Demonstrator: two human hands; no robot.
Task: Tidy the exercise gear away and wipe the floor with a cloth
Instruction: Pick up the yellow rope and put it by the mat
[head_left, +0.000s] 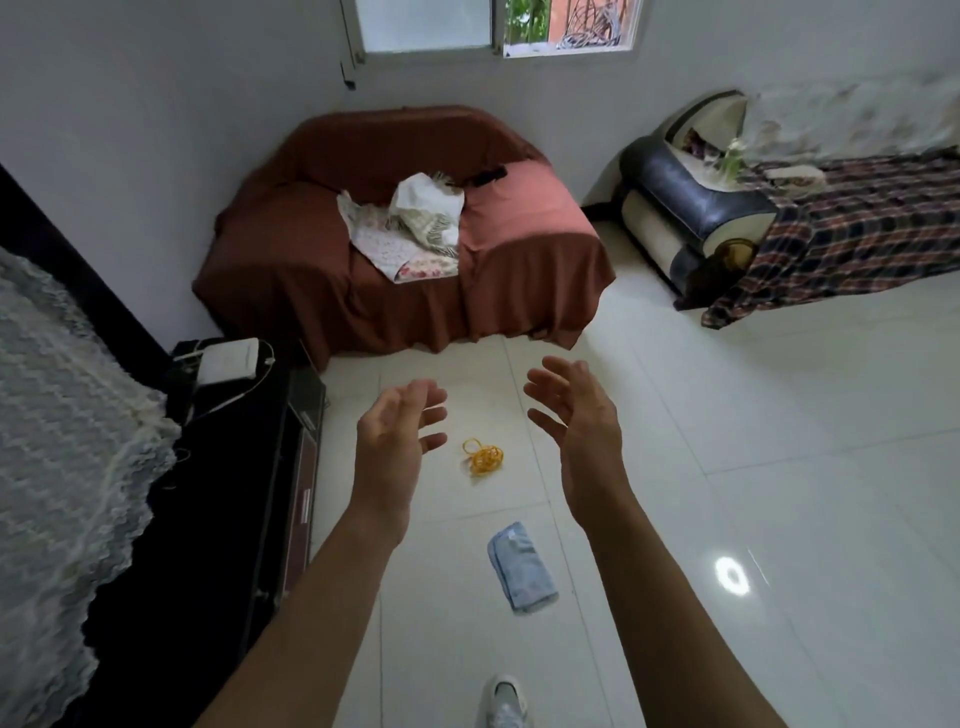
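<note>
Shoe (503, 699): one light sneaker poking in at the bottom edge, flat on the white tile floor (727, 441).
Blue cloth (522, 569): folded up, lying on the floor a bit ahead of the shoe, between the two forearms, touching neither.
Yellow cord (483, 457): small tangled heap on the floor, farther out than the cloth, showing in the gap between both hands.
Left hand (397, 441): held out over the floor, palm turned inward, fingers loose and spread, nothing in them.
Right hand (576, 415): same deal, palm facing the left one, fingers relaxed and released, holding nothing.
Sofa (337, 260): under a rust-brown sheet at the far wall, pale fabrics (410, 223) piled on the seat.
Second sofa (685, 202): off to the right, plaid blanket (857, 228) over it.
Black surface (234, 415): on the left, white box (228, 358) with cables on top.
</note>
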